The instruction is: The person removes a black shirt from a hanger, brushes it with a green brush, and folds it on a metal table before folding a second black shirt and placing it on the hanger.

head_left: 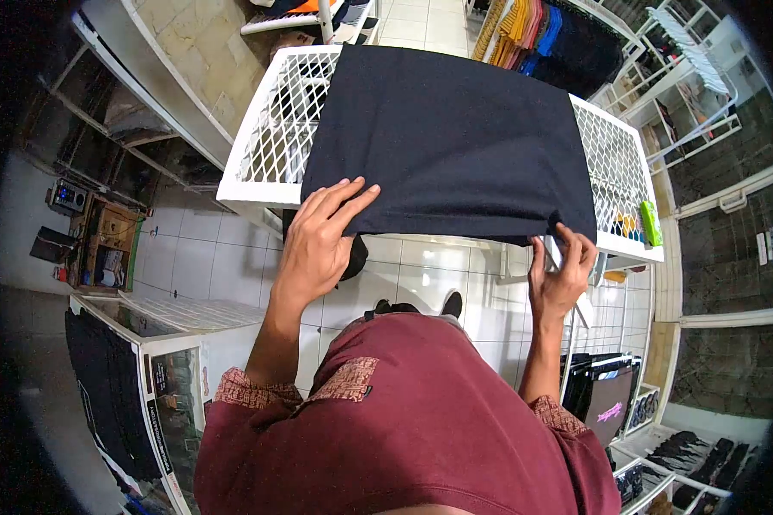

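A black cloth [455, 137] lies spread over a white mesh-topped table [270, 129], its near edge hanging slightly over the front. At the cloth's near left corner, my left hand [322, 236] rests with its fingers stretched out and apart on the fabric; where its thumb sits is hard to see. My right hand [563, 270] pinches the near edge close to the right corner, between thumb and forefinger. The fabric is bunched and lightly creased at that pinch. Whether the cloth is a garment cannot be told.
A bright green object [651, 225] sits at the table's right front corner. Colourful clothes [524, 34] hang on a rack beyond the table. A glass-sided cabinet [176, 386] stands at lower left, and dark flat packs [605, 390] are stacked at lower right.
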Tool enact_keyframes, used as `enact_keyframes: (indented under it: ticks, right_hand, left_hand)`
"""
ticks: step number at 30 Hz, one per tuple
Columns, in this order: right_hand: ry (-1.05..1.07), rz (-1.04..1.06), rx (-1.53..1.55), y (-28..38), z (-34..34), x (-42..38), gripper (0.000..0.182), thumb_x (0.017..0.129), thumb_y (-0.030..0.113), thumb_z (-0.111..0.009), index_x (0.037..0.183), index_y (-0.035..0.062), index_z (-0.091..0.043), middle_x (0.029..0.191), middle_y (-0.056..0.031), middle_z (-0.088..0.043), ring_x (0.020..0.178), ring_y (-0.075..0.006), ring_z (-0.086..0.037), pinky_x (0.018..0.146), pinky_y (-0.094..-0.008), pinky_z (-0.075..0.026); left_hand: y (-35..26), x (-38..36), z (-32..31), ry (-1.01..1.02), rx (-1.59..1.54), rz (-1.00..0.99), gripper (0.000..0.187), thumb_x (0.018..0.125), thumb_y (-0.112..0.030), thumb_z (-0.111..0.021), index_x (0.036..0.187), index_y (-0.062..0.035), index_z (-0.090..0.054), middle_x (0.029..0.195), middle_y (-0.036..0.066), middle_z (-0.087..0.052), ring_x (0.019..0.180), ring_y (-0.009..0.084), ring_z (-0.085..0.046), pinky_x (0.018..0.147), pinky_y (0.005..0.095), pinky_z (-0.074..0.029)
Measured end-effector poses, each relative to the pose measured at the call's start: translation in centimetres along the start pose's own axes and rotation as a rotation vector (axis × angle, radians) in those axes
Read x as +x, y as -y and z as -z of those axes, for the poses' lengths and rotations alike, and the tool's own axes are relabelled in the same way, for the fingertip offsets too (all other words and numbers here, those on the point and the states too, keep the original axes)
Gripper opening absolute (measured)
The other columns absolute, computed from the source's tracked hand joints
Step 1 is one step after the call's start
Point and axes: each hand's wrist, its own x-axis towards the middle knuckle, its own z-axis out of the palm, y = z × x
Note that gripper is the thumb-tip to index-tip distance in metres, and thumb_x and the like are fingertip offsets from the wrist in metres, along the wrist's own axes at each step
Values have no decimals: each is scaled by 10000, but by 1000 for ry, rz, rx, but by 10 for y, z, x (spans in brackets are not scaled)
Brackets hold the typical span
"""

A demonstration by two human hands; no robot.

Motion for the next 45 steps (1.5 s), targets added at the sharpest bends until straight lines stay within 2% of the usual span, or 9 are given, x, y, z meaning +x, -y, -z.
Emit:
enact_keyframes:
  ticks: [3,8,10,13,19,26,32,40,45]
  right_hand:
    - [57,-67,-39,12,-7,15,495,798,77,-809,1267,135,-664,1170,-141,-580,1022,-346,-670,820,-419,-594]
    - [219,-71,-19,33,-35,41,525,735,32,-747,1241,138,-658,1209,-107,-604,1031,-353,-668,855,-436,-569]
    - [253,-9,12,25,-50,43,408,753,46,-748,1152,107,-685,1099,-104,-654,993,-348,-674,862,-430,-560]
    - [273,-43,54,17,-58,39,358,764,53,-740,1116,103,-696,1028,-104,-675,980,-332,-658,872,-440,-528]
    - [-64,163,-141,12,-55,48,307,693,66,-736,991,82,-666,857,-70,-652,886,-268,-583,865,-418,-436]
    - [38,329,-181,-30,-27,71,191,733,111,-706,901,112,-615,779,-36,-601,800,-260,-568,809,-399,-444]
    - [-121,-28,-468,-78,15,59,395,618,-28,-677,988,107,-665,1000,-99,-631,948,-330,-609,840,-440,-480]
    - [361,-111,-102,-81,70,13,175,757,-5,-642,913,37,-710,954,-128,-688,977,-344,-632,905,-418,-494]
    - [196,-137,178,-18,45,60,114,849,72,-711,947,13,-720,940,-141,-703,900,-330,-686,837,-393,-535]
  left_hand:
    - [-2,-3,1,29,16,-2,698,738,100,-537,1395,-117,-631,1426,176,-581,1331,376,-531,1147,507,-395]
    - [2,-11,4,152,139,9,684,779,57,-581,1425,-166,-617,1466,159,-558,1390,382,-476,1201,555,-302]
    - [3,-9,7,226,149,2,521,913,-242,-677,1425,-168,-622,1436,167,-588,1405,384,-465,1207,567,-267]
    - [-3,14,7,236,11,-56,686,857,-429,-758,1451,-130,-591,1398,170,-620,1407,402,-464,1211,574,-243]
    - [30,84,-57,58,25,-111,419,936,-252,-711,1313,-73,-674,1155,156,-672,1119,344,-601,1005,423,-479]
    - [39,87,-78,-76,122,-36,252,924,-215,-705,1136,-80,-725,1034,118,-638,1026,319,-586,931,441,-465]
    - [40,84,-83,-130,157,45,238,938,-226,-694,1135,-95,-724,1052,115,-621,1035,311,-585,925,446,-457]
    - [34,82,-78,-226,162,12,286,899,-221,-745,1140,-69,-726,1090,110,-640,1077,308,-591,946,432,-459]
    - [13,85,-72,-284,75,-80,248,896,-238,-760,1044,-41,-728,1001,115,-662,976,313,-622,879,427,-480]
